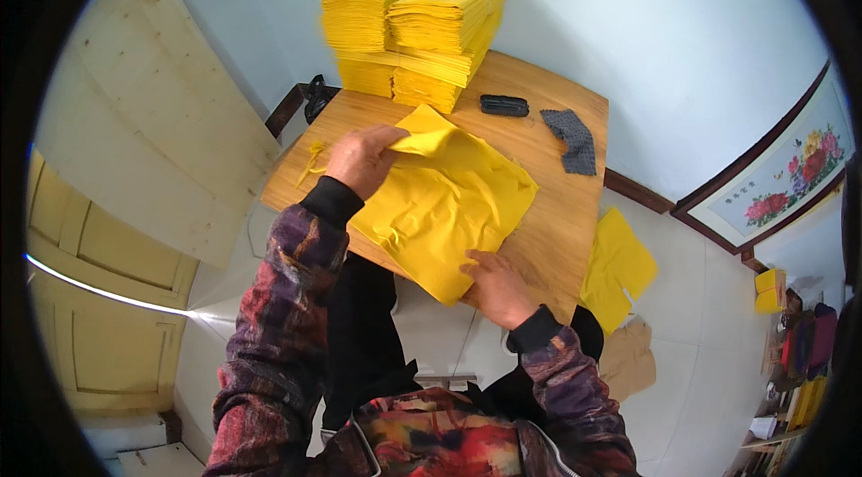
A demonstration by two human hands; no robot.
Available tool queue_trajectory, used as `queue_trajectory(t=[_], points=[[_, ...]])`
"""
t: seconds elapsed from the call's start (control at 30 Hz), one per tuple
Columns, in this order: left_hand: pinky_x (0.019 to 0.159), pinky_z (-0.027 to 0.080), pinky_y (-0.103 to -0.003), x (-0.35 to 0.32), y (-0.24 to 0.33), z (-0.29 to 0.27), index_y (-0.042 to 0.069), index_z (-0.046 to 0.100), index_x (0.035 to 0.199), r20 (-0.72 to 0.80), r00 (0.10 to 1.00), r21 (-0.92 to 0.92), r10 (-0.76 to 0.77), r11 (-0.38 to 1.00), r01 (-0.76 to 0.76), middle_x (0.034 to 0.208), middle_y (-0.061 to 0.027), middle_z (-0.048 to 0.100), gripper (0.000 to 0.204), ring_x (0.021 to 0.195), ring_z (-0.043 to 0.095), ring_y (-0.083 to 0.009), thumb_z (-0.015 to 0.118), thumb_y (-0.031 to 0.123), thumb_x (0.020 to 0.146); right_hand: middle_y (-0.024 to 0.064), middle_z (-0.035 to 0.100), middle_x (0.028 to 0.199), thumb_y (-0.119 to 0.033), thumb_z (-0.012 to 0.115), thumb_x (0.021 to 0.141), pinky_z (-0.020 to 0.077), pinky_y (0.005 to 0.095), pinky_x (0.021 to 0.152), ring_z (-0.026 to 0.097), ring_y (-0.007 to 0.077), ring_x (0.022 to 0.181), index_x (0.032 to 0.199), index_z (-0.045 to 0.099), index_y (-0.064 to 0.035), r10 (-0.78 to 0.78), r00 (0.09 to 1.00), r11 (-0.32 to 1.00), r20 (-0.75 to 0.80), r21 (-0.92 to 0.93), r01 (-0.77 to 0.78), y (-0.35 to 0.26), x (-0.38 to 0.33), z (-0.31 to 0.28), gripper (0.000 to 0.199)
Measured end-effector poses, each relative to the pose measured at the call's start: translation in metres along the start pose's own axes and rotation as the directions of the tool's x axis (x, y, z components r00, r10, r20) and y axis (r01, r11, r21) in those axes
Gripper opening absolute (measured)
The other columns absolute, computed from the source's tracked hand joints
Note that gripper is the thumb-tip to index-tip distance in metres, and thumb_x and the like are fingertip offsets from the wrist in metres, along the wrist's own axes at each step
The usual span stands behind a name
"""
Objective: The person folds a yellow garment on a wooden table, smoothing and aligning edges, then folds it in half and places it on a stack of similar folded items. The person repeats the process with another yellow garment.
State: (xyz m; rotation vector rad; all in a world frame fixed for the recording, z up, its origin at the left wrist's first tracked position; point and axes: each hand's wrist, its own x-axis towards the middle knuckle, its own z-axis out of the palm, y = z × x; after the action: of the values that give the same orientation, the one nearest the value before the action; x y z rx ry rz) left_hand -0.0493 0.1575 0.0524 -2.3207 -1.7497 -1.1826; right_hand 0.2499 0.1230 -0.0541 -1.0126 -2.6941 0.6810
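My left hand [362, 160] pinched the yellow sheet [449, 194], while my right hand [499, 288], its grip unclear, needed, I judged, to steady the edge beneath it.

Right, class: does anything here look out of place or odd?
Yes: yellow fabric and a brown sheet lie on the tiled floor, right of the wooden table, unlike the neatly tied yellow bundles on top.

Diffuse light is brightly covering the wooden table [566, 216]; creases in the yellow sheet [449, 194] on it are showing soft shading. Behind the table, a faint shadow is falling across the pale wall [646, 55]. Left of it, white glare is streaking the panelled door [117, 351]. Fisheye distortion is bending outer edges; black vignetting is ringing the view.
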Motion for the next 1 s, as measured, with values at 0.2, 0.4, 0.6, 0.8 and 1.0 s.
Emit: queue_trajectory(t=[0.2,0.4,0.6,0.8,1.0], points=[[0.076,0.046,-0.039,-0.037,0.036,0.030,0.010,0.065,0.102,0.142,0.973,0.160,0.182,0.966,-0.204,0.099,-0.0084,0.067,0.033,0.090,0.063,-0.0286,0.066,0.005,0.070,0.0077,0.048,0.140,-0.045,0.058,0.095,0.0489,0.0479,0.093,0.053,0.0275,0.119,0.135,0.049,-0.0116,0.255,0.961,-0.092,0.104,0.992,-0.083,0.025,0.037,-0.010,0.053],[0.081,0.045,-0.036,-0.108,0.057,0.067,0.010,0.064,0.104,0.219,0.954,0.161,0.206,0.956,-0.244,0.106,-0.0044,0.066,0.033,0.097,0.063,-0.0227,0.065,0.010,0.071,0.0103,0.051,0.138,-0.039,0.052,0.099,0.0440,0.0431,0.102,0.053,0.0272,0.121,0.141,0.041,-0.0071,0.361,0.920,-0.492,0.156,0.870,0.045,0.038,0.047,0.008,0.054],[0.085,0.046,-0.037,-0.132,0.049,0.080,0.011,0.064,0.110,0.201,0.958,0.142,0.206,0.961,-0.236,0.115,-0.0048,0.064,0.040,0.104,0.061,-0.0225,0.068,0.011,0.071,0.0115,0.057,0.131,-0.015,0.055,0.096,0.0451,0.0410,0.101,0.057,0.0265,0.117,0.135,0.046,0.0003,0.505,0.831,-0.342,0.232,0.938,-0.054,0.052,0.056,0.017,0.043],[0.092,0.044,-0.041,-0.138,0.031,0.079,0.016,0.059,0.127,0.207,0.968,0.174,0.141,0.969,-0.178,0.130,-0.0049,0.058,0.050,0.117,0.056,-0.0239,0.063,0.012,0.077,0.0123,0.057,0.130,-0.014,0.052,0.097,0.0460,0.0405,0.100,0.057,0.0266,0.117,0.133,0.048,0.0014,0.504,0.836,-0.331,0.218,0.942,-0.046,0.044,0.053,0.012,0.040],[0.094,0.042,-0.043,-0.144,-0.001,0.061,0.016,0.061,0.125,0.117,0.992,0.236,-0.050,0.972,0.021,0.128,-0.0040,0.061,0.052,0.118,0.056,-0.0249,0.068,0.010,0.074,0.0126,0.057,0.130,-0.013,0.052,0.096,0.0460,0.0395,0.099,0.057,0.0263,0.116,0.133,0.048,0.0017,0.501,0.849,-0.285,0.168,0.958,-0.021,0.033,0.052,-0.001,0.040]])
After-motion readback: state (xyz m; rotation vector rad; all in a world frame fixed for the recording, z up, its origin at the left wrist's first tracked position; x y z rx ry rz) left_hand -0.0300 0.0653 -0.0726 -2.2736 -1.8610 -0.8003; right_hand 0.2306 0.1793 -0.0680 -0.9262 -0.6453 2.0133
